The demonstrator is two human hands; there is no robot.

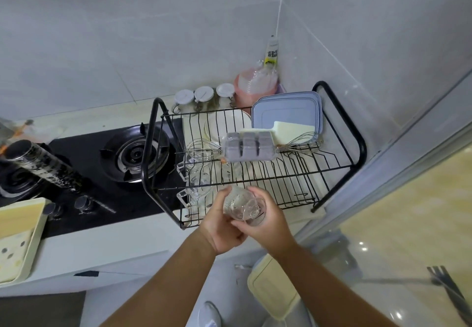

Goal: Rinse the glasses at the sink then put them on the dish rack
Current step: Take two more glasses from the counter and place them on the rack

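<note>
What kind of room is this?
Probably a home kitchen: there is a gas stove, a black dish rack beside it, and the left hand and right hand hold a glass.

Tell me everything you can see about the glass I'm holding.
The glass is clear, with fine ribbing along its wall. It is tipped well off upright and held in the air at the front edge of the black wire dish rack. The left hand curls round it from below and the left, and the right hand grips it from the right. Only the hands appear to touch it.
</note>
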